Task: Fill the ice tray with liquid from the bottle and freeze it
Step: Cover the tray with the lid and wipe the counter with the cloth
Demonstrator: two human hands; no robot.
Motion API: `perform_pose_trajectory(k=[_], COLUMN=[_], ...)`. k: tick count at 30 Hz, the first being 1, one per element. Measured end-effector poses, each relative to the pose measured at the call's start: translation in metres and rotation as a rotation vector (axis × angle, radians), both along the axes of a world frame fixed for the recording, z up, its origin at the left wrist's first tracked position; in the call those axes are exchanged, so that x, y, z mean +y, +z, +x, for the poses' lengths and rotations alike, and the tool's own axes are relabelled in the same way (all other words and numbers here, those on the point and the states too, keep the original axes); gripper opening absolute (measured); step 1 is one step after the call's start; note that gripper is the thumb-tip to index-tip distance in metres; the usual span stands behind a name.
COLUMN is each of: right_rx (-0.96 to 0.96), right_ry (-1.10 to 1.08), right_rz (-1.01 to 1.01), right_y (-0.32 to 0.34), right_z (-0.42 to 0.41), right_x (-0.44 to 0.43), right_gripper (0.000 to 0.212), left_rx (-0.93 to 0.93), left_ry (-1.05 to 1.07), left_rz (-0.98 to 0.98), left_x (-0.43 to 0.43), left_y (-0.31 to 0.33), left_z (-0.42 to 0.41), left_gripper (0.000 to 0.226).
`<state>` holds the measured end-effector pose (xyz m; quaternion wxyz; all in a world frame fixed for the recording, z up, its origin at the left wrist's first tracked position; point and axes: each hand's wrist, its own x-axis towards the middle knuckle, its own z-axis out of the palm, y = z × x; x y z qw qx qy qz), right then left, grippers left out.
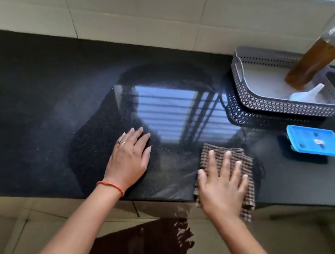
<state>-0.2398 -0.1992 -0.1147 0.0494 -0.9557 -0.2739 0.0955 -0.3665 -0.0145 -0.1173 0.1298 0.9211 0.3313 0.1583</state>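
Both hands lie flat, grips spread: left hand (127, 160) on the glossy black worktop (34, 105) (mirroring a window), right hand (222, 185) on a checked cloth (244, 161). Beige wall tiles (115, 8) behind; blue ice tray (315, 140) right, amber bottle (317, 60) in a grey basket (254, 99).

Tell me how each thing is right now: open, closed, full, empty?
bottle: capped, partly full, standing in the basket
ice tray: lid on
basket: holds bottle and funnel
funnel: lying down
cloth: folded, under right hand
left hand: flat, empty
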Motion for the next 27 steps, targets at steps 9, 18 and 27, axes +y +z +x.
perform_pose_trajectory(k=[9, 18, 27], right_rx=[-0.045, 0.086, 0.056], right_ry=[0.17, 0.091, 0.68], right_rz=[-0.022, -0.033, -0.045], right_y=[0.007, 0.012, 0.016], right_z=[0.103, 0.192, 0.072], right_x=[0.106, 0.258, 0.372], right_gripper=[0.059, 0.068, 0.064], left_rx=[-0.167, -0.31, -0.67], left_ry=[0.015, 0.056, 0.18], left_rz=[0.033, -0.052, -0.301], left_x=[0.062, 0.077, 0.081], left_y=[0.012, -0.001, 0.015], left_z=[0.021, 0.022, 0.014], left_gripper=[0.031, 0.035, 0.037])
